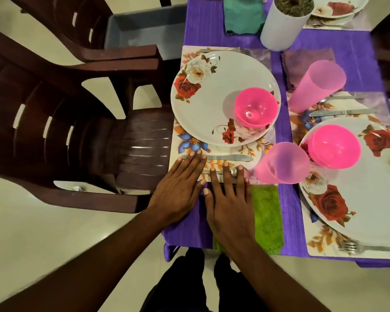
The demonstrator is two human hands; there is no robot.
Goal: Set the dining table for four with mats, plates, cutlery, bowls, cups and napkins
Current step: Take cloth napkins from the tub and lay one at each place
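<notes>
Both hands lie flat, fingers spread: the left hand (178,188) presses the knife (223,157), the right hand (229,199) covers the spoon (234,171) on the mat (182,140). A careless sweep rightward could topple the cup (282,163) standing just beside.

Your tablecloth (286,217) is purple with a fine ribbed weave, and the mats (266,140) on it carry blue and orange flowers on a pale ground. Your plates (212,104) are white with red and white roses, the bowls (256,108) hot pink, the cups (284,163) translucent pink. One napkin (268,217) is lime green, another (243,15) teal, and your chair (54,113) dark brown.
</notes>
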